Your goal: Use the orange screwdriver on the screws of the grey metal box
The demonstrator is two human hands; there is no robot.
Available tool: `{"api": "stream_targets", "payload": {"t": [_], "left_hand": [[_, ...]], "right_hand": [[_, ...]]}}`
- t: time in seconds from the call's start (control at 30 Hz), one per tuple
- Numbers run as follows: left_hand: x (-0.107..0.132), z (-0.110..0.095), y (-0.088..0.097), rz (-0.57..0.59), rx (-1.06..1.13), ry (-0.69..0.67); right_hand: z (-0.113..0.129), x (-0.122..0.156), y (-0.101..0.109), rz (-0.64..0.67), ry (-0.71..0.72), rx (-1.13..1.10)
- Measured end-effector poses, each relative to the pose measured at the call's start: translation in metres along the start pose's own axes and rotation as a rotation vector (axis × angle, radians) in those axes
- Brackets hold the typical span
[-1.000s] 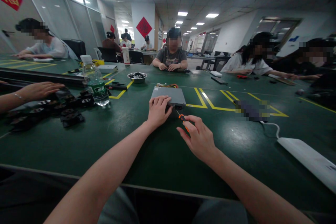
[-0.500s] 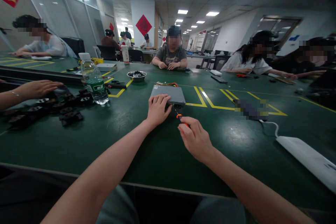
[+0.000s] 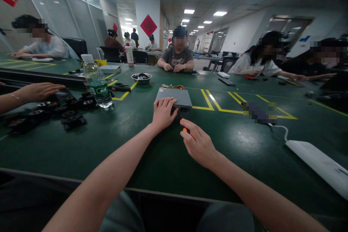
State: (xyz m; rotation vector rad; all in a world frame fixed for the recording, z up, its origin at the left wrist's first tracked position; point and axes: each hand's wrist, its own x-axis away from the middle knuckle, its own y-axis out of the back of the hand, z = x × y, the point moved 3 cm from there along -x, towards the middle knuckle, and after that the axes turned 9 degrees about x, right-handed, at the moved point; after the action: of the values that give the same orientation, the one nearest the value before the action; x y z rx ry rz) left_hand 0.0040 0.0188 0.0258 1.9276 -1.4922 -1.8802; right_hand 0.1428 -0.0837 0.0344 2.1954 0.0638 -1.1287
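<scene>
- The grey metal box (image 3: 174,96) lies flat on the green table (image 3: 136,141), near its middle
- The left hand (image 3: 163,113) rests on the box's near edge, fingers spread, clasping nothing
- The right hand (image 3: 197,144) grips an orange-handled screwdriver (image 3: 184,126) — its tip points at the box's near side
- A water bottle (image 3: 96,81) stands to the left, beside black parts (image 3: 62,114) — another person's hand (image 3: 38,91) lies there
</scene>
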Motion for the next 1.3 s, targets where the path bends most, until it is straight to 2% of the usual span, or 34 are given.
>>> {"api": "stream_targets", "payload": {"t": [0.13,0.23,0.4,0.5,0.67,0.8,0.97,1.13,1.3], "left_hand": [[0.0002,0.0007,-0.0006,0.001,0.000,-0.005],[0.0003,0.0008,-0.0008,-0.002,0.003,-0.009],[0.0003,0.0009,-0.0003,0.006,-0.002,0.002],[0.0005,0.0008,-0.0002,0.008,0.001,-0.004],[0.0005,0.0004,0.0002,-0.002,0.005,-0.002],[0.0002,0.0003,-0.0002,0.014,0.010,0.000],[0.0001,0.0009,-0.0005,0.007,0.006,0.010],[0.0003,0.0011,-0.0011,0.014,0.002,0.003],[0.0004,0.0011,-0.0010,0.009,0.002,0.005]], "right_hand": [[-0.0027,0.0013,0.0006,-0.021,-0.049,0.050],[-0.0020,0.0025,-0.0001,-0.035,-0.029,0.005],[-0.0016,0.0008,-0.0005,0.006,-0.039,0.017],[-0.0035,0.0012,0.0007,-0.031,-0.064,0.024],[-0.0025,0.0029,-0.0014,-0.025,-0.035,-0.007],[-0.0039,0.0021,-0.0008,-0.010,-0.070,0.035],[-0.0025,0.0034,-0.0001,-0.025,-0.028,-0.040],[-0.0055,0.0050,-0.0023,-0.020,-0.093,0.025],[0.0008,0.0037,-0.0026,-0.011,0.002,-0.030]]}}
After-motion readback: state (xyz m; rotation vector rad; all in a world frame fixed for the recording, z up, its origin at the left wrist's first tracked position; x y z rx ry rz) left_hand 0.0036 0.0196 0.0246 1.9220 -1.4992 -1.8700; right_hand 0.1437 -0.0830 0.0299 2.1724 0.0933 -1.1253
